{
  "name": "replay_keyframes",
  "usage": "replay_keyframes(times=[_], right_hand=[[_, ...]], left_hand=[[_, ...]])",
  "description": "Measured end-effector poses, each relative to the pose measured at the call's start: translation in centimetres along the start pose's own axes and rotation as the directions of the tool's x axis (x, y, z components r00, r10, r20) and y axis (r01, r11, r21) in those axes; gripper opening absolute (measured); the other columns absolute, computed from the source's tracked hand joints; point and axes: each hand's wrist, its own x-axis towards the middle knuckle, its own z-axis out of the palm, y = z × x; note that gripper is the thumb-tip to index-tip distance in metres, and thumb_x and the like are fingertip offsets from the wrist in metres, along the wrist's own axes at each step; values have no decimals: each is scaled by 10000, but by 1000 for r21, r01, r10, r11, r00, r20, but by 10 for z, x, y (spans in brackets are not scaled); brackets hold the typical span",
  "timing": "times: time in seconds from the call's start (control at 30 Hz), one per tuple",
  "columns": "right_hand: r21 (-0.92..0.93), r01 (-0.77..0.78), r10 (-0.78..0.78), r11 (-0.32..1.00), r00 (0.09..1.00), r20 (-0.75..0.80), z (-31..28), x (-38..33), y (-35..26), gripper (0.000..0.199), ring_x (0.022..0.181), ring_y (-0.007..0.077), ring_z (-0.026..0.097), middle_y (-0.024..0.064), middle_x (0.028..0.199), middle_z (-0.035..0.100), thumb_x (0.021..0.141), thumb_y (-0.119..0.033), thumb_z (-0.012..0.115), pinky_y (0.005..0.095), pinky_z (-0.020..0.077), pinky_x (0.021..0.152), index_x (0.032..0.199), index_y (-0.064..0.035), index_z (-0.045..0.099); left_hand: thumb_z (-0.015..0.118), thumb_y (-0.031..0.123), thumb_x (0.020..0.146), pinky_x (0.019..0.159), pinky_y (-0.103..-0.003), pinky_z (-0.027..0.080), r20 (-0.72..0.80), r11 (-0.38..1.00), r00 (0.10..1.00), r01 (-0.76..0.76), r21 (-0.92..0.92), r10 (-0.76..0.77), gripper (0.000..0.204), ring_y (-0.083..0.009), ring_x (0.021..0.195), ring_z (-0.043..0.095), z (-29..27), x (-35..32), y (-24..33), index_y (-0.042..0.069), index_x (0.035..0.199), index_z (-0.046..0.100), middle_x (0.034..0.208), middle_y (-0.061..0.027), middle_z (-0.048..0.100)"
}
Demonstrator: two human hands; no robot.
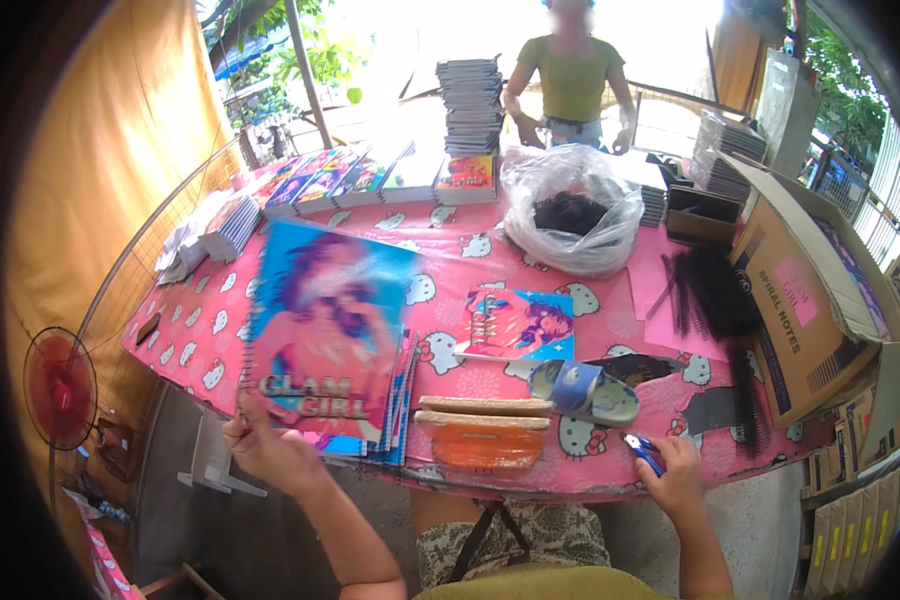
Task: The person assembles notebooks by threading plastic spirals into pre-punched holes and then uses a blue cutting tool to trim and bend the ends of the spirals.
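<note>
as the left hand [273,458] holds up a spiral notebook [330,320]: its fingers are pinched narrow on the lower left corner, beside the coil binding.
spiral notebook: slightly tilted, above the table's near left part, blue and pink cover in view, partly hiding a notebook pile [403,420] beneath.
right hand [676,475]: fingers curled around a small plier-like tool [643,454] with blue handles, at the table's near edge.
table middle: on pink cloth [485,380] with white cat faces, a flat notebook [520,325] lies cover up; nearer are an orange block [482,445] with brown strips and, just to its right, a blue slipper [583,390].
far side: a tall notebook stack [470,105] and a clear plastic bag [570,245] with something black inside; a person [575,85] in a yellow-green top stands beyond.
right side: black coils [715,300] beside an open cardboard box [785,300].
left side: a red fan [62,388].
</note>
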Motion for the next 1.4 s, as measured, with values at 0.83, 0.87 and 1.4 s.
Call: replay_keyframes(times=[0.83,0.87,1.4], right_hand=[[-59,230,-168,971,841,515,113,341,-53,751,1129,330,576,206,1217,598,590,-383,873,389,446,979,1154,34,603],[-24,198,-153,980,823,547,119,350,-39,759,1125,328,580,203,1215,602,582,-394,879,391,449,978,1151,29,608],[-138,366,-373,920,928,-24,83,284,-81,420,1002,359,597,167,1017,602,642,-114,778,497,462,829,976,-45,532]], left_hand=[[666,66,684,1014,-516,201,967,759,227,-607,236,-119,521,-262,1161,461,25,-142,3,153,1196,619,1178,-38,580],[661,58,681,1002,-499,215,966,790,223,-566,236,-129,496,-259,1144,470,28,-140,6,148,1168,637,1153,-31,594],[828,221,693,1007,-423,309,942,932,187,-187,312,-278,753,-314,1191,425,41,-126,3,31,1332,478,1197,-121,567]])
